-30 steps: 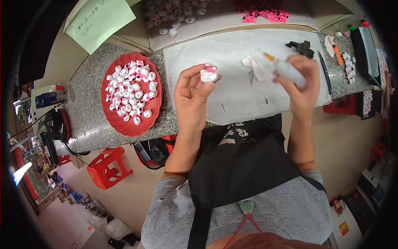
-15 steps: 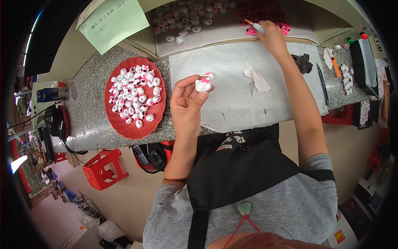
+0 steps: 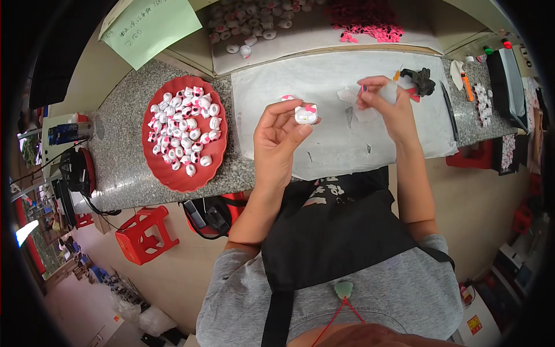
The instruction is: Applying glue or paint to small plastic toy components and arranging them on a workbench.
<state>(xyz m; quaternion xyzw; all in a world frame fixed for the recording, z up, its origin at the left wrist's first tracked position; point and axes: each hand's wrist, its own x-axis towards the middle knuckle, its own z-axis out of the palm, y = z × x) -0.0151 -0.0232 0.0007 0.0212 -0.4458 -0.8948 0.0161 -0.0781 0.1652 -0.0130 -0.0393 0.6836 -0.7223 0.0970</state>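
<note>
My left hand [image 3: 276, 137] pinches a white cat-face bead [image 3: 306, 116] with a pink bow between thumb and fingertips, above the white paper. Over the paper's right half, my right hand [image 3: 400, 115] holds a small pink piece [image 3: 363, 88] at its fingertips. The same hand keeps a whitish squeeze bottle [image 3: 389, 92] with an orange tip [image 3: 396, 76] tucked in its grip, the tip facing away from me. Part of another white and pink bead [image 3: 287, 98] shows behind my left fingers.
Many finished-looking beads lie on a red scalloped plate [image 3: 218, 161] at left. On the rear shelf sit white beads [image 3: 254, 26] and a heap of pink pieces [image 3: 373, 30]. Crumpled black material [image 3: 420, 81], a dark thin tool [image 3: 450, 113] and an orange cutter [image 3: 467, 88] lie at right.
My right hand has come back from the pink heap toward me, now with a small pink piece at its fingertips. My left hand has shifted slightly right with the bead.
</note>
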